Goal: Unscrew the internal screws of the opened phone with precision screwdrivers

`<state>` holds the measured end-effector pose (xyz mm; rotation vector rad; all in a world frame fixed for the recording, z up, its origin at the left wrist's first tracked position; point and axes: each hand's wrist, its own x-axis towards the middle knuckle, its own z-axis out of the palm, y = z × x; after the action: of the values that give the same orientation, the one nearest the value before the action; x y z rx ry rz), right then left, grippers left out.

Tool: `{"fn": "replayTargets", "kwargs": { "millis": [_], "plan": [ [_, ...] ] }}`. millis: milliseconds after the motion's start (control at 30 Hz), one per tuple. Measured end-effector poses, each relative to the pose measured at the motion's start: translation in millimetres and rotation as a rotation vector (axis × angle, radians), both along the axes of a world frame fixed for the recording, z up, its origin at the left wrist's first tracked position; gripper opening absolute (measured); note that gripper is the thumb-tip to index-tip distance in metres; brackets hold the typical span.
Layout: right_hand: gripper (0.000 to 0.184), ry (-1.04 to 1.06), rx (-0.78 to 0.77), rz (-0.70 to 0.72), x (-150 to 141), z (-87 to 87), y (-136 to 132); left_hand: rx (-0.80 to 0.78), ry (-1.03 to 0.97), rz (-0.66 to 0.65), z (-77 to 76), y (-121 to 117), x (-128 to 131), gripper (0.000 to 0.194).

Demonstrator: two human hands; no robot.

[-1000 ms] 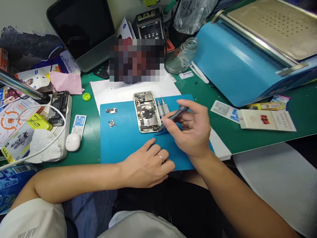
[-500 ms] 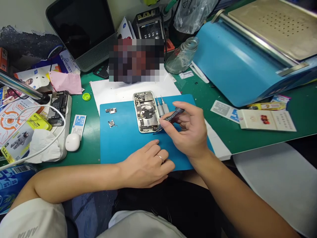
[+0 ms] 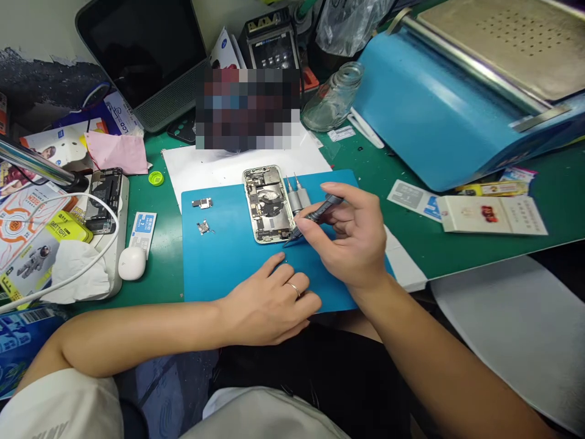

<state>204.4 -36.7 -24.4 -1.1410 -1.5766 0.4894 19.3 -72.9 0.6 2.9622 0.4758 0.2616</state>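
An opened phone (image 3: 267,204) with bare internals lies upright on a blue work mat (image 3: 219,256). My right hand (image 3: 351,241) pinches a dark screwdriver (image 3: 317,214) whose tip touches the mat at the phone's lower right corner. My left hand (image 3: 269,302) rests on the mat below the phone, fingers loosely curled, a ring on one finger, holding nothing. Two silver screwdrivers (image 3: 296,195) lie beside the phone's right edge. Two small removed parts (image 3: 203,214) sit on the mat's left side.
A second opened phone (image 3: 101,192) and white earbud case (image 3: 131,263) lie at the left among papers and a white cable. A large blue machine (image 3: 439,103) fills the back right. A glass jar (image 3: 333,100), a tablet (image 3: 146,49) and a meter stand behind.
The right hand and screwdriver shifted slightly, the tip staying at the phone's lower right corner. My left index finger stretched a little toward the phone. The view moved slightly.
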Motion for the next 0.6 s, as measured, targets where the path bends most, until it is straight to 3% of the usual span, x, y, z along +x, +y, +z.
{"fn": "replayTargets", "kwargs": {
  "millis": [300,433,600],
  "plan": [
    [0.052,-0.051,0.015,0.038,2.1,-3.8,-3.4,0.054,-0.081,-0.054,-1.5,1.4,1.4,0.014],
    [0.049,-0.022,0.03,-0.023,1.1,-4.2,-1.8,0.039,-0.087,-0.089,-0.5,2.2,0.2,0.009],
    [0.048,0.014,0.027,-0.049,1.8,-2.6,0.7,-0.033,-0.068,-0.099,0.8,3.2,-1.3,0.019]
  ]
}}
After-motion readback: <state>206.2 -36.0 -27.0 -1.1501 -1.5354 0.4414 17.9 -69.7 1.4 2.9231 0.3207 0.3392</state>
